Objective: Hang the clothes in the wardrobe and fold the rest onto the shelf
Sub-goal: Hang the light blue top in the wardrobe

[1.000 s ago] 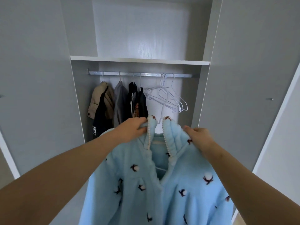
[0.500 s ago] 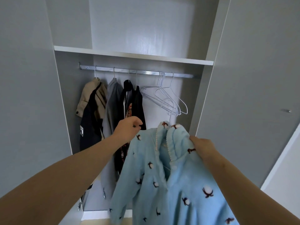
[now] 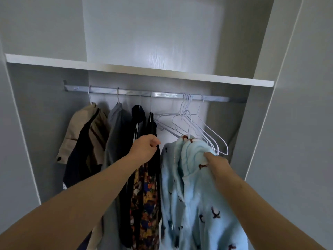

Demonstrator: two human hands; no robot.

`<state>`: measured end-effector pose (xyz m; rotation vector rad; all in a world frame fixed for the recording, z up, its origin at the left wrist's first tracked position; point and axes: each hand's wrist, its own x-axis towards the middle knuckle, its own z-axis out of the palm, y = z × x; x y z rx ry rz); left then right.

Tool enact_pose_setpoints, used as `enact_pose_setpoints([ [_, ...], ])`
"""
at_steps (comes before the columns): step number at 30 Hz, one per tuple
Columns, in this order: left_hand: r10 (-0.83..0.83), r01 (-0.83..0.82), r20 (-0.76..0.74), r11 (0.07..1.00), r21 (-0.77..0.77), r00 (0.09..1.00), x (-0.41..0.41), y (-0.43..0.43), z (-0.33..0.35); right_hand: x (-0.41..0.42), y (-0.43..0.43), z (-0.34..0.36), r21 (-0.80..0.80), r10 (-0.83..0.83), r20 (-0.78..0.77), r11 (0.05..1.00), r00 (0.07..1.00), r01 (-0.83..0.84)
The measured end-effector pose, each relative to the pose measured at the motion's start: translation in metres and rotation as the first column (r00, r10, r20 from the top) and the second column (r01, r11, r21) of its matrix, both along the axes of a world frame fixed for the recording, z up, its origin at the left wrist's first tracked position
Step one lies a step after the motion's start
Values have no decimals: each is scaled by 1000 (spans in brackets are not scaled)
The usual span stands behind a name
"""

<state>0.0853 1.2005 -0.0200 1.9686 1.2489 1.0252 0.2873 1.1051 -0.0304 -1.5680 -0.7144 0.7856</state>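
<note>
Right hand [image 3: 219,166] grips the robe [image 3: 191,186]; left hand [image 3: 146,150] curled, hold unclear. Lift the hook [image 3: 189,127] onto the rail's [image 3: 165,94] bare middle.

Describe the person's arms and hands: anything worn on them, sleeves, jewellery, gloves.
The left forearm and right forearm are bare to the picture's edge, no sleeve in view. The left hand and right hand wear no gloves; neither wrist shows a watch or bracelet. The fingers are mostly hidden, so rings cannot be ruled out.
</note>
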Motion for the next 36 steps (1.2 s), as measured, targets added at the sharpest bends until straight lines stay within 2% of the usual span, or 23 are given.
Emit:
enact_pose_setpoints([
  [7,-16,18,-32,998,63,999,16,100,5,-11,99,15,74,-4,-42,997,999,7],
  [16,67,-64,-55,996,69,996,29,167,8,-30,192,61,193,-1,-106,981,994,22],
  [20,106,-106,-50,994,-10,993,41,186,6,-29,224,60,176,40,-61,984,997,-29],
  [23,72,-75,-50,995,-71,996,49,191,-2,-29,236,48,164,38,-67,986,997,-27],
  [29,75,-67,59,990,-127,995,57,193,-13,-21,252,40,213,58,-3,976,998,-57],
  [36,75,-23,234,976,-215,969,63,196,-18,-15,277,27,157,76,71,984,995,-87],
])
